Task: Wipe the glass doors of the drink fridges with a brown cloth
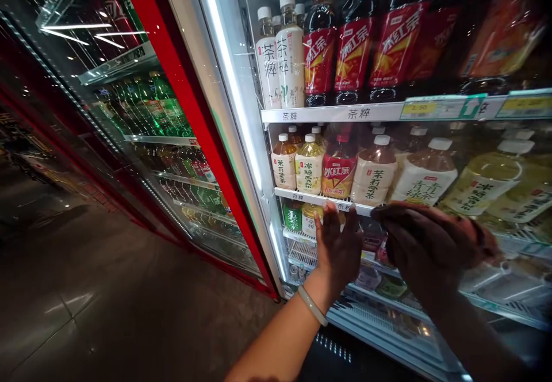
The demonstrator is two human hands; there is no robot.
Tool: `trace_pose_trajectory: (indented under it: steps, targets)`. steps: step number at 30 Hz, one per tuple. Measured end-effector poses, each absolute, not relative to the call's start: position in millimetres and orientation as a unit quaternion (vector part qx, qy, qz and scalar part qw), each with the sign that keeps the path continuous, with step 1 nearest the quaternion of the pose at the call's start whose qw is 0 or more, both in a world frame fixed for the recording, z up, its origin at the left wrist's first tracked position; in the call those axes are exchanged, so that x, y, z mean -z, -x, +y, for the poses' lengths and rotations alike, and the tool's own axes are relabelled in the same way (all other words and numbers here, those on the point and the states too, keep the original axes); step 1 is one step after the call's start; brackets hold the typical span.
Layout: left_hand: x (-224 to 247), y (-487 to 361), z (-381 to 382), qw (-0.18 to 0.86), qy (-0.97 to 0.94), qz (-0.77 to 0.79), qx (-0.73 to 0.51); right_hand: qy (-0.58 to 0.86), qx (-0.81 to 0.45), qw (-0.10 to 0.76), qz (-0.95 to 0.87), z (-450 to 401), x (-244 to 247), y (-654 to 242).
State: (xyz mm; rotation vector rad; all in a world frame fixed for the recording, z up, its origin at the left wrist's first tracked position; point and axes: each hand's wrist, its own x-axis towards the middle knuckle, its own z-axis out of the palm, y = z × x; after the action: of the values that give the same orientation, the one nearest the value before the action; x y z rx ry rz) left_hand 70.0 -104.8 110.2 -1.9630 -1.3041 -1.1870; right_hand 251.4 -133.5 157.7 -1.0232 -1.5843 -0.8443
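Observation:
A lit drinks cooler fills the view, with bottles on its shelves. My left hand (338, 247), with a pale bangle (313, 306) on the wrist, is raised with fingers apart and empty, before the shelf label strip (340, 203). To its right, my right hand (425, 244) is held up in shadow, its fingers bent and close together; whether anything is in them is hidden. Above the hands stand a red-labelled bottle (339, 169), a jasmine tea bottle (374, 172) and a green-labelled bottle (425, 178).
White-capped bottles (290, 54) and dark red-labelled bottles (353, 48) stand on the upper shelf. A red door frame (190, 117) slants down at left, beside another cooler with green bottles (166, 103). Dark floor tiles (86, 307) lie at lower left.

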Motion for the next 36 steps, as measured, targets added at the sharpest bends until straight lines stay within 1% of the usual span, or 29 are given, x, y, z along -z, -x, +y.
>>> trace_pose_trajectory:
  steps: [3, 7, 9, 14, 16, 18, 20, 22, 25, 27, 30, 33, 35, 36]
  targets:
    - [-102.3, -76.2, -102.5, 0.255, 0.716, -0.461, 0.458, 0.389, 0.412, 0.487, -0.665, -133.5, -150.1, -236.7]
    - [-90.3, -91.8, -99.5, 0.287, 0.739, -0.417, 0.444, 0.391, 0.369, 0.452, -0.712, -144.8, -122.4, -251.7]
    - [-92.3, -101.3, -99.6, 0.306, 0.745, -0.389, 0.448, 0.399, 0.371, 0.447, -0.710, -152.0, -118.6, -272.0]
    - [-108.7, -123.2, -99.6, 0.322, 0.746, -0.366, 0.453, 0.400, 0.413, 0.484, -0.660, -154.0, -148.8, -296.9]
    - [-108.1, -130.0, -97.4, 0.323, 0.749, -0.372, 0.442, 0.406, 0.406, 0.509, -0.641, -150.9, -157.1, -289.8]
    - [-102.2, -134.0, -94.9, 0.322, 0.755, -0.383, 0.425, 0.410, 0.387, 0.515, -0.645, -150.4, -155.5, -281.8]
    - [-94.8, -133.8, -93.5, 0.322, 0.763, -0.387, 0.406, 0.414, 0.362, 0.498, -0.671, -153.7, -146.0, -280.8]
    - [-89.8, -130.4, -94.4, 0.323, 0.770, -0.385, 0.393, 0.415, 0.347, 0.460, -0.705, -159.8, -133.4, -289.5]
    - [-90.0, -124.6, -99.5, 0.310, 0.780, -0.387, 0.383, 0.415, 0.349, 0.407, -0.735, -168.5, -119.8, -312.5]
    - [-94.3, -123.0, -103.7, 0.304, 0.785, -0.381, 0.383, 0.412, 0.355, 0.397, -0.739, -170.3, -119.4, -324.2]
    - [-104.1, -123.3, -107.8, 0.301, 0.783, -0.376, 0.394, 0.406, 0.362, 0.423, -0.724, -164.9, -131.3, -322.0]
    - [-113.2, -122.2, -108.1, 0.271, 0.777, -0.405, 0.399, 0.404, 0.361, 0.473, -0.695, -155.3, -144.0, -299.5]
    - [-115.1, -120.3, -108.4, 0.251, 0.779, -0.410, 0.403, 0.402, 0.352, 0.500, -0.682, -152.0, -143.5, -285.3]
    - [-114.2, -119.4, -109.1, 0.246, 0.781, -0.407, 0.405, 0.402, 0.349, 0.500, -0.683, -152.3, -139.6, -281.7]
